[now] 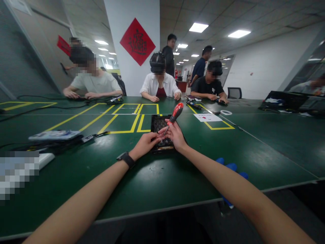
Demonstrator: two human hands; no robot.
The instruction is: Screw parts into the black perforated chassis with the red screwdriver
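right hand (177,137): curled low round screwdriver (177,112) over black tray (157,119), likely for tip control | left hand (146,143): over tray's left, fingers bent; hold can't be told

Screwdriver handle (178,110): glossy, smooth plastic. Screwdriver shaft (166,130): metal-looking. Black case (153,124): plastic-looking, uneven inside. Surface (142,193): smooth, semi-gloss, soft reflections. White sheet (208,117): matt paper. Watch strap (131,162): dull, rubbery-looking. Diamond sign (138,41): matt, paper-looking.
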